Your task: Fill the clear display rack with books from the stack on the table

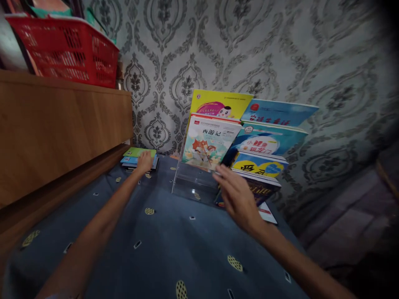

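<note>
**Book Stack and Display Stand: Hand Positions**

Clock positions are read from the center of the display stand; 12 o'clock points toward the wall.

The book stack lies flat at 9 o'clock, apart from the stand. Its uppermost unit is a green book, with blue and dark volumes below. The left hand is on the right-hand end of the green book, arm extended from 7 o'clock. Its fingers are bent over the cover; whether they grasp it cannot be told.

The right hand is at 5 o'clock, in front of the stand. Its fingers are released: extended, slightly curved, with nothing visible in the grasp. The fingertips are near the lower edge of the white book; contact cannot be confirmed.

The stand is transparent and tiered. Books lean on it as follows:
- 12 o'clock: yellow book.
- 10 to 11 o'clock: white book, titled 西游记, in front of the yellow one.
- 1 to 2 o'clock: blue book, teal book below it.
- 3 o'clock: yellow-and-blue book.
- 4 o'clock: dark book.

A flat white item lies beyond the dark book, at 4 o'clock.

The supporting surface carries a dark blue patterned cloth. A wooden cabinet stands at 9 o'clock, bearing a red basket at 10 o'clock. Grey patterned wallpaper covers the wall.
</note>
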{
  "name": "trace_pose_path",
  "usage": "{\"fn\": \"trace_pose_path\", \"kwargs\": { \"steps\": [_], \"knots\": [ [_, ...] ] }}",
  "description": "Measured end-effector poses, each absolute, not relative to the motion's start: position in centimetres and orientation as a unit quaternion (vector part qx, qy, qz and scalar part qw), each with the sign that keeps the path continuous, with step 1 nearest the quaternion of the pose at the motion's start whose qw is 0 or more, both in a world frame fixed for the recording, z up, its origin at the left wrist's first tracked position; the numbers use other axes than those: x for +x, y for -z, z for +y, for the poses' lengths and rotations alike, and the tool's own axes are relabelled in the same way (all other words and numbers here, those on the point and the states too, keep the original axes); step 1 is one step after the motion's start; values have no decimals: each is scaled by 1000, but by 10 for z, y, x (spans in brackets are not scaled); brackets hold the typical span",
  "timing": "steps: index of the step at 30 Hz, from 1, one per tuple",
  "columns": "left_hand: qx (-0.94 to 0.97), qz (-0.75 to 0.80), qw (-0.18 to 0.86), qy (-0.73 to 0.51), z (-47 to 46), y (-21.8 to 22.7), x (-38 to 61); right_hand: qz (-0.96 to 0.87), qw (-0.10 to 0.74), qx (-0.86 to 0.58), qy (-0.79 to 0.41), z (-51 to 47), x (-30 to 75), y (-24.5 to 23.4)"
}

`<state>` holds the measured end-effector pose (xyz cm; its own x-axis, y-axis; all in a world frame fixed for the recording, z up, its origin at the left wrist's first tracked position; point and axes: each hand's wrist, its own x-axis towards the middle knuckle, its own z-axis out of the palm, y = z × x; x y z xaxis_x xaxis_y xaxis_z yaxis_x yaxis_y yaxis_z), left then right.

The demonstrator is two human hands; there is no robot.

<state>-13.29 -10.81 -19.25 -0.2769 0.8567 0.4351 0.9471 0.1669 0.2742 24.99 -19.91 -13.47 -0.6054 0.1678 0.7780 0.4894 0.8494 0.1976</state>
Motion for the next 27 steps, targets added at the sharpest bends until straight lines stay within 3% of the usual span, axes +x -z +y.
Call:
{"fn": "trace_pose_path", "kwargs": {
  "steps": [5,9,17,27],
  "knots": [
    [-549,-816,60,169,-83,212,-180,-904,359,-217,83,-239,256,224],
    [-563,-818,35,114,-57,216,-192,-902,341,-266,1,-254,248,267],
    [-627,-778,16,43,-72,219,-200,-895,362,-251,-63,-255,236,290],
    [-700,-681,216,2,-180,237,-178,-893,340,-272,-117,-253,236,298]
  ]
}}
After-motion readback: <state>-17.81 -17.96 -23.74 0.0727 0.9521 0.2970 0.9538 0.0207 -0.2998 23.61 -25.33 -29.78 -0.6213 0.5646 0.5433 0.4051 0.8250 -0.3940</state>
